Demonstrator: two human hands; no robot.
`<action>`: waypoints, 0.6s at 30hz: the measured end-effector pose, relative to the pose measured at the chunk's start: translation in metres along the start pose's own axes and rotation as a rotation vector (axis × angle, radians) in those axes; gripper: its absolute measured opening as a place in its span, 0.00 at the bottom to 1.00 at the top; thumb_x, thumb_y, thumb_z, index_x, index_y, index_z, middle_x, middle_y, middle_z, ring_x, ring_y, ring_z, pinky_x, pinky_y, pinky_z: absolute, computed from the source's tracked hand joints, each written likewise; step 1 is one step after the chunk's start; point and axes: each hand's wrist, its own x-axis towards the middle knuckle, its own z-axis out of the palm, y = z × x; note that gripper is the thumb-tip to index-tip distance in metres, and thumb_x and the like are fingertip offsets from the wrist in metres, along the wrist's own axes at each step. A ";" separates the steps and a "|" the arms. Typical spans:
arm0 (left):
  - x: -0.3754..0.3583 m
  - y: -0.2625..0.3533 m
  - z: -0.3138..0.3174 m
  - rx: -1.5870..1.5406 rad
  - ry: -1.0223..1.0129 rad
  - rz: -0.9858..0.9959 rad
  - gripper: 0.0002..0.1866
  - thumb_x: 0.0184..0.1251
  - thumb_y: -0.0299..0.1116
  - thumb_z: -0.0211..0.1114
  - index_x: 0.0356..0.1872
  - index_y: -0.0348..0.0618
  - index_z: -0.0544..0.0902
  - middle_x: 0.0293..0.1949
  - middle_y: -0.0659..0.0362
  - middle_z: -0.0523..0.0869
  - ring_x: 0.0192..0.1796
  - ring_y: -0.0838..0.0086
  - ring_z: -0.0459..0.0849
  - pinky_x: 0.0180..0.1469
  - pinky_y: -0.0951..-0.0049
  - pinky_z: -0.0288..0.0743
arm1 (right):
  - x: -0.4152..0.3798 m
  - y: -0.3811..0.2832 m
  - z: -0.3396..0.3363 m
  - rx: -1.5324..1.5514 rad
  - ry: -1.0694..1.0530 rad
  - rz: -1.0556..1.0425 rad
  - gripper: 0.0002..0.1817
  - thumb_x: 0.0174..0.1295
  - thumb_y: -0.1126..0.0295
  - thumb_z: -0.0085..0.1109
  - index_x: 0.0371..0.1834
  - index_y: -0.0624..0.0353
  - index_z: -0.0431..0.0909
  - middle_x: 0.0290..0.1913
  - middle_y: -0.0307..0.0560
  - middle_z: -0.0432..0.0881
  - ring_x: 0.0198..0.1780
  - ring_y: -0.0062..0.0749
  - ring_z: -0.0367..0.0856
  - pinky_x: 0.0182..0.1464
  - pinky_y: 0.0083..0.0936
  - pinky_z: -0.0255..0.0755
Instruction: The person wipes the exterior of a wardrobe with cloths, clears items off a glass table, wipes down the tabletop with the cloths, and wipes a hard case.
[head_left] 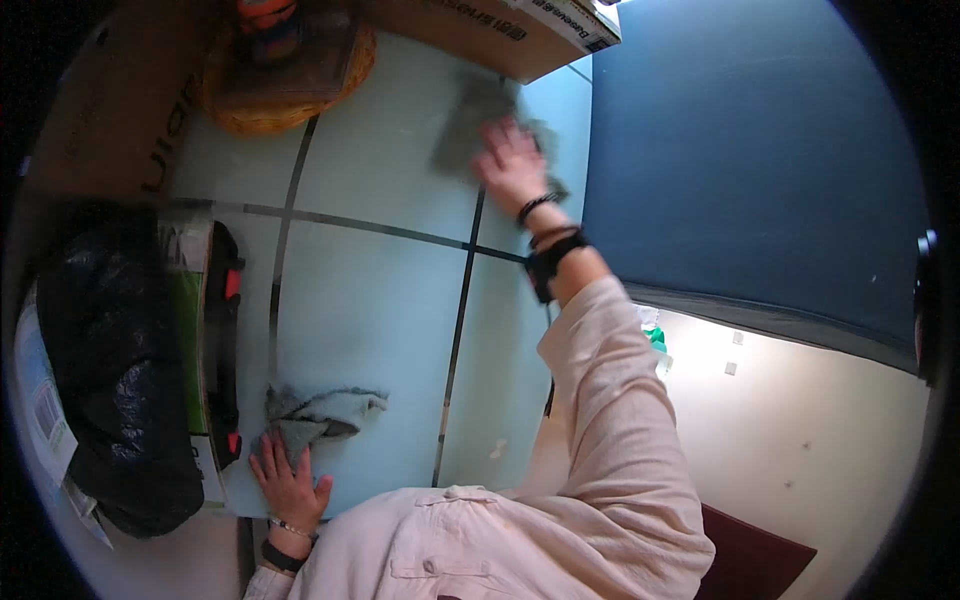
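My right hand [511,165] lies stretched over a grey-green cloth [540,138] at the far end of the glass tabletop [370,290]. The hand and cloth are slightly smeared by motion; the fingers look extended, flat on the cloth. At the near left, my left hand [291,485] rests on the tabletop with its fingers spread. Its fingertips touch the edge of a second, crumpled grey cloth [325,412]. Black bands circle both wrists.
Along the left edge lie a black plastic bag [115,370] and a green-and-white package [188,330]. Cardboard boxes [115,110] stand behind, with a wicker tray [290,118] between them. A carton [480,40] sits at the back. A dark panel [750,170] rises on the right.
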 end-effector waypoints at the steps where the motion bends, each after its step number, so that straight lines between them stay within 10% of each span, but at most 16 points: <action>1: 0.000 0.001 -0.002 0.003 -0.011 -0.002 0.29 0.62 0.59 0.37 0.50 0.46 0.71 0.61 0.42 0.60 0.64 0.46 0.54 0.59 0.38 0.44 | 0.003 0.016 -0.013 0.058 -0.037 0.178 0.32 0.58 0.46 0.40 0.65 0.42 0.53 0.69 0.45 0.46 0.69 0.44 0.43 0.64 0.49 0.42; 5: 0.004 0.003 -0.007 0.001 -0.041 -0.010 0.29 0.63 0.58 0.37 0.51 0.45 0.70 0.62 0.42 0.58 0.64 0.46 0.54 0.59 0.38 0.45 | -0.053 0.003 -0.015 0.101 -0.083 0.522 0.33 0.60 0.45 0.34 0.67 0.42 0.46 0.70 0.46 0.42 0.69 0.49 0.41 0.63 0.52 0.43; 10: 0.008 0.006 -0.008 -0.021 -0.026 -0.015 0.30 0.63 0.57 0.37 0.53 0.44 0.69 0.62 0.42 0.58 0.64 0.46 0.53 0.59 0.38 0.45 | -0.268 -0.103 -0.033 0.128 -0.250 0.075 0.34 0.52 0.50 0.49 0.64 0.46 0.55 0.68 0.52 0.47 0.65 0.63 0.45 0.59 0.60 0.46; 13: 0.006 0.002 -0.008 0.009 -0.047 0.001 0.30 0.63 0.57 0.36 0.54 0.44 0.67 0.62 0.42 0.58 0.64 0.46 0.54 0.59 0.38 0.45 | -0.270 -0.084 -0.050 0.115 -0.479 -0.080 0.34 0.51 0.48 0.50 0.62 0.46 0.57 0.67 0.51 0.49 0.65 0.63 0.47 0.58 0.60 0.48; 18: 0.005 0.002 -0.003 0.060 -0.015 0.014 0.31 0.63 0.57 0.36 0.54 0.43 0.67 0.62 0.41 0.58 0.64 0.45 0.54 0.59 0.39 0.45 | -0.069 0.045 -0.018 -0.038 -0.152 0.191 0.25 0.55 0.56 0.48 0.55 0.56 0.65 0.55 0.54 0.65 0.57 0.48 0.63 0.56 0.46 0.59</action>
